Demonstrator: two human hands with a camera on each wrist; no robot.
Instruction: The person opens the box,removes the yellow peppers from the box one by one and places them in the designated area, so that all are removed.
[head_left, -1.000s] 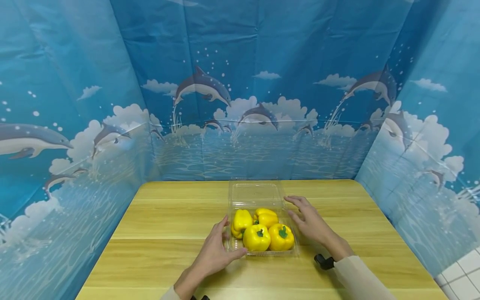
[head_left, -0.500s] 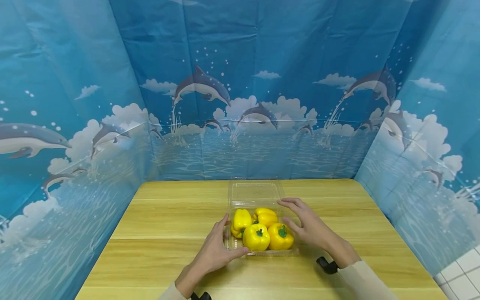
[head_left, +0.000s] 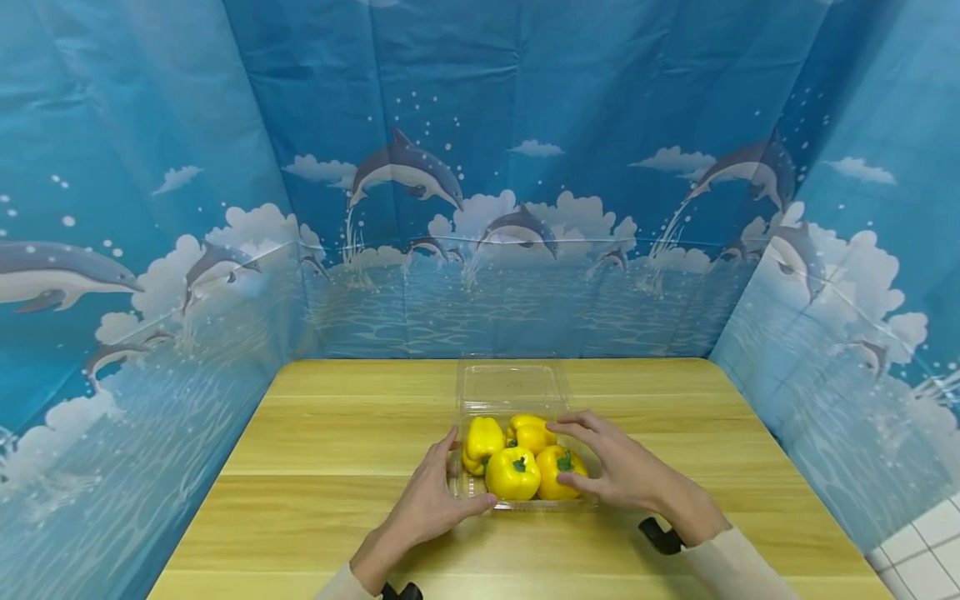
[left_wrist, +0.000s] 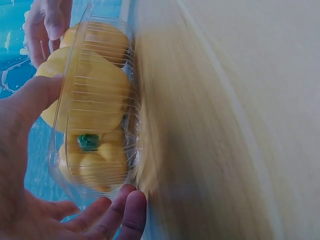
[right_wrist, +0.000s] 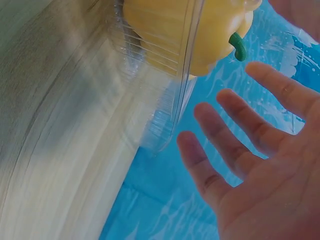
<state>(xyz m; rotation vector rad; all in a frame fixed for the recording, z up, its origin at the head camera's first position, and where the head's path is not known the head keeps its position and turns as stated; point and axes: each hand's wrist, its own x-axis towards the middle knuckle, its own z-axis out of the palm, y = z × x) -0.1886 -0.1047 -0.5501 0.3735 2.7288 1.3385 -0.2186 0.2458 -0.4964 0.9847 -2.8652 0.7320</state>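
Observation:
Several yellow bell peppers sit close together in a clear plastic clamshell box (head_left: 516, 506): one at left (head_left: 483, 442), a back pepper (head_left: 529, 432), a front-middle pepper (head_left: 513, 477) and a front-right pepper (head_left: 550, 473). My left hand (head_left: 426, 502) holds the box's front left corner; in the left wrist view its thumb (left_wrist: 42, 92) lies at the rim and the fingertips curl by the base. Over the right side hovers my right hand (head_left: 628, 468), fingers spread, thumb overlapping the front-right pepper. The right wrist view shows these fingers (right_wrist: 245, 120) apart from the pepper (right_wrist: 165, 30).
The box's lid (head_left: 512, 384) is folded back flat toward the far edge of the wooden table (head_left: 337, 442). Blue dolphin-printed sheeting (head_left: 480, 308) rises behind and on both sides. White floor tiles (head_left: 926, 533) show at lower right.
My right hand has moved left, from beside the box to over the right-hand peppers. The left hand, box and peppers have stayed in place.

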